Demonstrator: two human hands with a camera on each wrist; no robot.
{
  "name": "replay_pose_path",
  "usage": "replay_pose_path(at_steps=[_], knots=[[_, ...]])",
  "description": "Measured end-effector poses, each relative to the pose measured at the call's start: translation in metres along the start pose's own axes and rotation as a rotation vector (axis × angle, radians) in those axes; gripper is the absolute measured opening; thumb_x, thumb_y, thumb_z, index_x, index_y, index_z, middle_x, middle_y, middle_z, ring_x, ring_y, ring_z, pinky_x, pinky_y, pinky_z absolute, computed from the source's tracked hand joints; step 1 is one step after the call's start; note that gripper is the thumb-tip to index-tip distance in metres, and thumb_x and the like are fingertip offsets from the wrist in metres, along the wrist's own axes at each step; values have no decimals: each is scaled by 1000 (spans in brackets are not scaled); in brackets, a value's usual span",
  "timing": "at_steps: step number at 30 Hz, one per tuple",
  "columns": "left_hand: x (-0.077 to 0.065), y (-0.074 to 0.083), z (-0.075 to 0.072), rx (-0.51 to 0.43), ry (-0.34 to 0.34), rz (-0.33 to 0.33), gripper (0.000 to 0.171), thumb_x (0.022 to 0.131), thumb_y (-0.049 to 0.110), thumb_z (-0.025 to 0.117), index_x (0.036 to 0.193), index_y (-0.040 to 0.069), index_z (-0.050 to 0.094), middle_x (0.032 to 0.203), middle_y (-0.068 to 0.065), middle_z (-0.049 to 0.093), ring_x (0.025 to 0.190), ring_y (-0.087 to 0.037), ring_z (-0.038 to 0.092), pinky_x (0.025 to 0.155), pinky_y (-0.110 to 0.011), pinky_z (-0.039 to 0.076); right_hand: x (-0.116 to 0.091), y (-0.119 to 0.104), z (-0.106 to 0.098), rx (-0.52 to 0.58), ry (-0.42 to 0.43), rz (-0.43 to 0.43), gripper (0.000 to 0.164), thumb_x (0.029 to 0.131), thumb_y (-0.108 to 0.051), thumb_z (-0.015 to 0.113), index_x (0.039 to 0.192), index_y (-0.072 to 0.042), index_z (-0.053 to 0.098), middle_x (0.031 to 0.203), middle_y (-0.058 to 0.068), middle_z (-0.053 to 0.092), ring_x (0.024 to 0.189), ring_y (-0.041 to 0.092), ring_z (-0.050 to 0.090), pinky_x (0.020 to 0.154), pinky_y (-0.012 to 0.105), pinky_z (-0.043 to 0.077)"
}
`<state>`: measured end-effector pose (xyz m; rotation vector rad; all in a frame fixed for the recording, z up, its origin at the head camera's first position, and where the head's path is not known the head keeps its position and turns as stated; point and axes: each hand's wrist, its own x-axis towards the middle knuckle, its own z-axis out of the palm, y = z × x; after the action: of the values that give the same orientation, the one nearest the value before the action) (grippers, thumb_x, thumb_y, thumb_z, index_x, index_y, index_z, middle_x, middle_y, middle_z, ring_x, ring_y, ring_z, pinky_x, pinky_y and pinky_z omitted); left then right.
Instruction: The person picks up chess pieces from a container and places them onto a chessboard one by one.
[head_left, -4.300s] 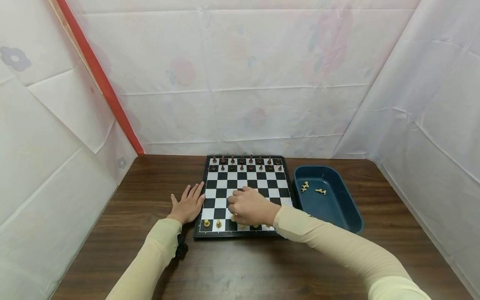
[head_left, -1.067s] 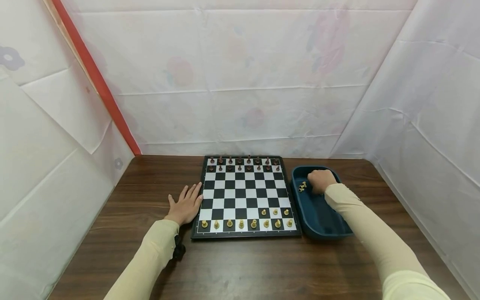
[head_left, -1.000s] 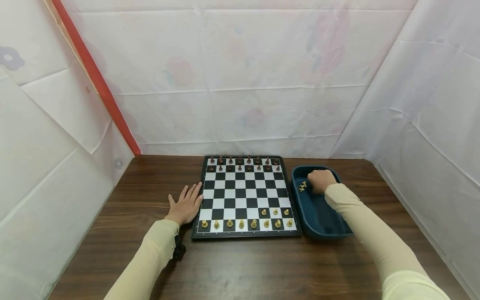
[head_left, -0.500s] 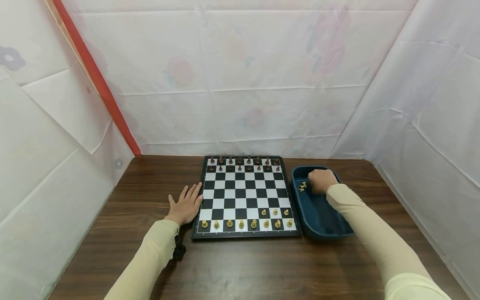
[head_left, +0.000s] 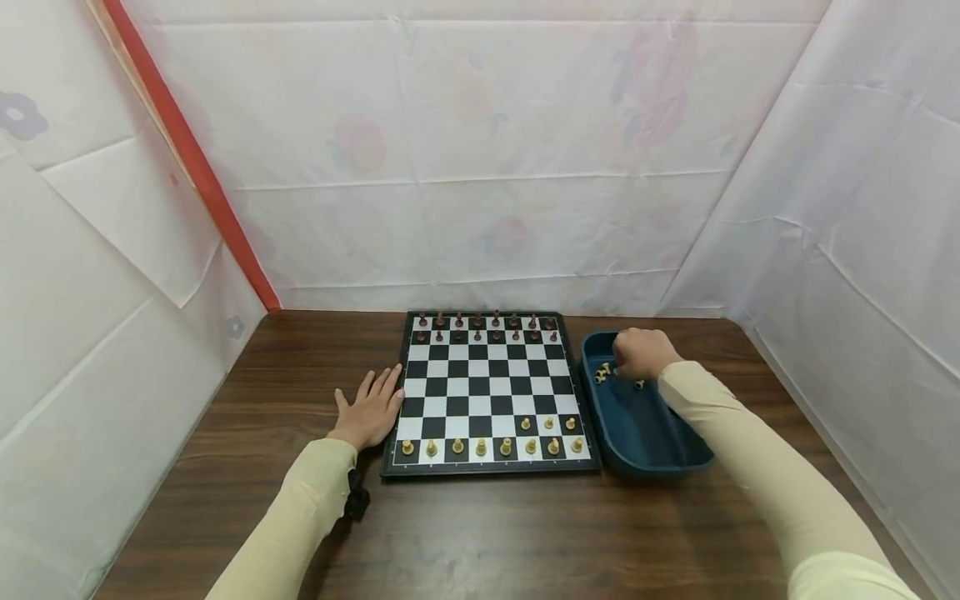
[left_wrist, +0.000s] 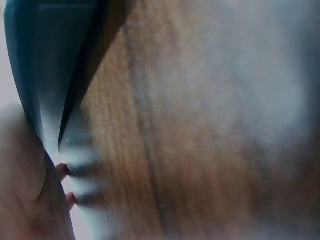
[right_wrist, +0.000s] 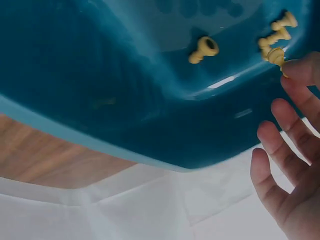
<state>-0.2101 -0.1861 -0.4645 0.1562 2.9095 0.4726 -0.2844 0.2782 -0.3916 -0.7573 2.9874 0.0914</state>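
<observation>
My right hand (head_left: 642,353) is over the blue tray (head_left: 647,468). In the right wrist view its thumb and index finger pinch a pale yellow chess pawn (right_wrist: 275,56) by one end. Two more yellow pawns (right_wrist: 286,20) lie close by in the tray, and a single pawn (right_wrist: 204,49) lies on its side farther off. My left hand (head_left: 367,414) rests flat on the table, fingers spread, its fingertips at the left edge of the chessboard (head_left: 489,470). Yellow pieces (head_left: 481,447) fill the board's near row, with three pawns (head_left: 549,422) before them at the right.
Dark brown pieces (head_left: 496,320) stand in two rows at the board's far side. The tray stands right of the board on the wooden table (head_left: 480,533). White sheeting (head_left: 480,233) encloses the back and sides.
Since the earliest frame, my right hand has gone from the board to the tray, and three pawns show in the second row. Just now it has risen slightly with a pawn, uncovering another.
</observation>
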Motion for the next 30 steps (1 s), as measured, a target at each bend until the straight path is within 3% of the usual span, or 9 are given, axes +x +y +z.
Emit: replay_pose_path(at_steps=[7, 15, 22, 30], knots=[[0, 0, 0, -2, 2, 0, 58, 105, 42, 20, 155, 17, 8, 158, -14, 16, 143, -37, 5, 99, -73, -9, -2, -13, -16, -40, 108, -92, 22, 73, -10, 73, 60, -19, 58, 64, -5, 50, 52, 11, 47, 46, 32, 44], [3, -3, 4, 7, 7, 11, 58, 104, 43, 19, 155, 17, 7, 158, -14, 15, 143, -37, 4, 99, -73, -10, -4, -36, -40, -63, 168, -163, 24, 75, -20, 79, 61, -19, 60, 67, -5, 47, 53, 11, 42, 46, 30, 40], [3, -4, 4, 6, -1, 15, 59, 104, 43, 18, 155, 17, 6, 158, -14, 14, 143, -38, 3, 99, -73, -10, -3, -65, -55, -92, 186, -250, 15, 74, -15, 78, 66, -19, 67, 70, -6, 50, 59, 12, 47, 49, 29, 41], [3, -3, 3, 5, 2, 16, 59, 104, 44, 18, 155, 16, 8, 157, -15, 15, 143, -38, 4, 99, -73, -9, 6, -97, -53, -133, 170, -324, 12, 75, -17, 75, 66, -20, 68, 73, -6, 55, 66, 13, 50, 52, 30, 39]])
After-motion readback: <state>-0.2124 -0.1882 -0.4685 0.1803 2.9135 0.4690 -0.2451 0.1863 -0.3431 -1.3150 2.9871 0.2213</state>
